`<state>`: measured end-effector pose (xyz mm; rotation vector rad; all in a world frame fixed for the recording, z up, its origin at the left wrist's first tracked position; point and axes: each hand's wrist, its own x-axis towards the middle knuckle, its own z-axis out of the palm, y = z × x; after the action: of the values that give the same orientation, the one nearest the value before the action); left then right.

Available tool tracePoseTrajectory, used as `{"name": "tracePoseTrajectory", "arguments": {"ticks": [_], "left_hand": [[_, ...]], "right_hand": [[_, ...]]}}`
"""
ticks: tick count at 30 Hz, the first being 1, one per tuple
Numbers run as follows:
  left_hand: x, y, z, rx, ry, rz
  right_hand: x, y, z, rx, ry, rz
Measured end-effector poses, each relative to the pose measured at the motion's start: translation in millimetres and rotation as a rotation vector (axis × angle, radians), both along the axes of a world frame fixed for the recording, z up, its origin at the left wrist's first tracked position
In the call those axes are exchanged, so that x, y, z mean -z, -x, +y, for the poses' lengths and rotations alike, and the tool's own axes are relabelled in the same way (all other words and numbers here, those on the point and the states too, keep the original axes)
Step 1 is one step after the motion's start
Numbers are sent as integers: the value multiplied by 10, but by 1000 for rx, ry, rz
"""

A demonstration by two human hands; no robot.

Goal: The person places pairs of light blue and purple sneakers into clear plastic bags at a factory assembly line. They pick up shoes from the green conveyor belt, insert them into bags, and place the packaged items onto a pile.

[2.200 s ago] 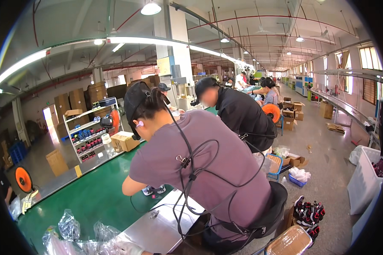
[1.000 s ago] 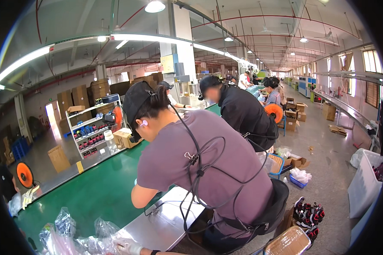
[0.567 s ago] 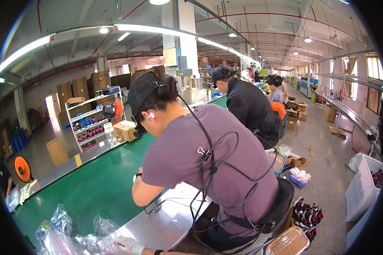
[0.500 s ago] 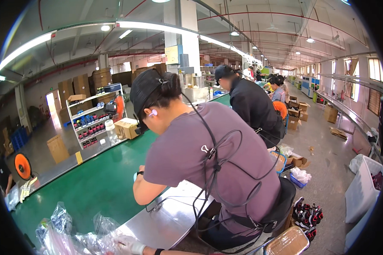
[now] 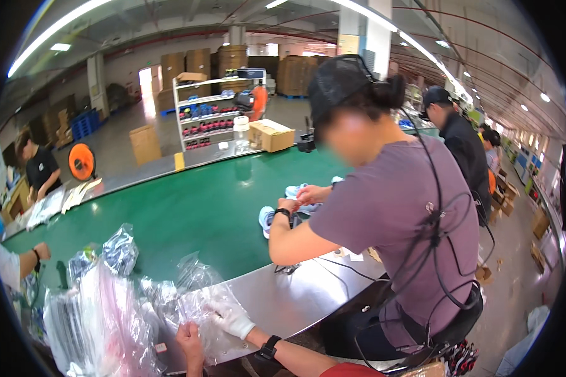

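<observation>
A clear plastic bag [image 5: 198, 295] is spread between my two hands over the edge of the metal ledge. My left hand [image 5: 190, 342], bare, is closed with its thumb and fingers pinching the near side of the bag. My right hand [image 5: 233, 319] wears a white glove, with a black watch on the wrist; its fingers are closed on the right side of the bag. Crumpled film partly hides the fingertips. Just left of my hands lies a heap of clear plastic bags [image 5: 94, 314], some with contents I cannot make out.
A green conveyor belt [image 5: 188, 201] runs beyond the metal ledge [image 5: 289, 295]. To my right a seated person [image 5: 402, 207] handles light-blue shoes [image 5: 266, 221]. Another person's arm [image 5: 34, 257] reaches in at the left. A cardboard box [image 5: 271, 135] stands across the belt.
My view has swung to the left and down. My left hand has come into sight, and both hands now hold a clear bag. The neighbour's shoes have become visible.
</observation>
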<state>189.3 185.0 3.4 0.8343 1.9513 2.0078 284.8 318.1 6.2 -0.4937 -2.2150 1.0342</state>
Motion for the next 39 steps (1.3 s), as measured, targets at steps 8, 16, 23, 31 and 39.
{"name": "tracePoseTrajectory", "arguments": {"ticks": [8,16,23,31,39], "left_hand": [[19,-12,-18,39,26,-98],[-59,-26,9,-5,69,-71],[11,3,16,-26,52,-55],[-310,121,67,3,25,-29],[-1178,418,522,-138,-425,-230]], "right_hand": [[12,-16,-10,58,-38,37],[82,38,38,39,-55,37],[-120,1,13,15,-50,-112],[-651,-195,392,-162,359,55],[-1500,-441,546,-548,311,-57]]}}
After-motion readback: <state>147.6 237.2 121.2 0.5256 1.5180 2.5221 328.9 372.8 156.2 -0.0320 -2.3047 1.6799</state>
